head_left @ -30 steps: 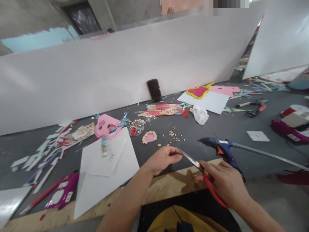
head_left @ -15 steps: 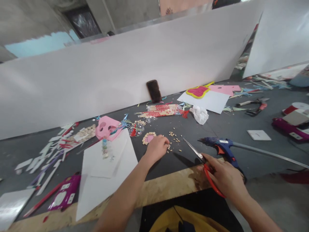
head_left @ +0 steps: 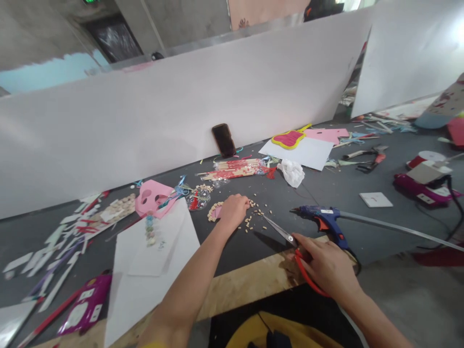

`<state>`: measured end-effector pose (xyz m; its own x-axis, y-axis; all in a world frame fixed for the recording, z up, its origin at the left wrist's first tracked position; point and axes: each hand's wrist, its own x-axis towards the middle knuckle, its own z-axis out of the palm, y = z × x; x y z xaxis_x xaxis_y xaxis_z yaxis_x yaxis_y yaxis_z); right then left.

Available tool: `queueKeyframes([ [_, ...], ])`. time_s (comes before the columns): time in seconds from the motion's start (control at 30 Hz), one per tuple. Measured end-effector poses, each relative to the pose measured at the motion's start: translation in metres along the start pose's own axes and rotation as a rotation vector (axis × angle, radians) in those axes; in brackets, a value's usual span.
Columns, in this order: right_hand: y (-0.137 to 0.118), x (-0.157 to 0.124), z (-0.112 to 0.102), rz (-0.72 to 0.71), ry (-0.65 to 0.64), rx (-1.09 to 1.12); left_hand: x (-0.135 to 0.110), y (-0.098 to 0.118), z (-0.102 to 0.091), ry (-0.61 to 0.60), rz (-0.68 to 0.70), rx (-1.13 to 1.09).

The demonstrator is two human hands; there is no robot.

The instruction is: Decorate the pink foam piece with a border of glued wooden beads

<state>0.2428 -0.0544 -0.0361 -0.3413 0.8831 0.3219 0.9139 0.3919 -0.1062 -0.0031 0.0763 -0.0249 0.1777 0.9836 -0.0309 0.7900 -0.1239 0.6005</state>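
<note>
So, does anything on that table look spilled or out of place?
Slightly: small pale pieces lie strewn between the left hand and the scissors, looking spilled, though they may simply be work in progress. Behind them, a crumpled white wad looks discarded near the bundled sticks. Nothing is obviously broken.

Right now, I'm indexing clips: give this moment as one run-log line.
left hand: beside loose beige pieces | right hand: holding red-handled scissors | glue gun: on table | phone: leaning on white panel
</note>
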Motion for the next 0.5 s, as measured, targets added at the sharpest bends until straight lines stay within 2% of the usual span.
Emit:
queueKeyframes([
  [0.23, -0.003, 0.005, -0.007, 0.082, 0.046, 0.157, -0.044, 0.018, 0.001, -0.051, -0.063, -0.473],
  [0.33, -0.009, 0.008, -0.010, 0.024, 0.016, 0.199, -0.059, 0.028, 0.000, -0.065, -0.080, -0.650],
  [0.5, -0.016, 0.013, -0.014, -0.077, 0.038, 0.090, -0.070, 0.037, -0.006, -0.067, -0.085, -0.828],
])
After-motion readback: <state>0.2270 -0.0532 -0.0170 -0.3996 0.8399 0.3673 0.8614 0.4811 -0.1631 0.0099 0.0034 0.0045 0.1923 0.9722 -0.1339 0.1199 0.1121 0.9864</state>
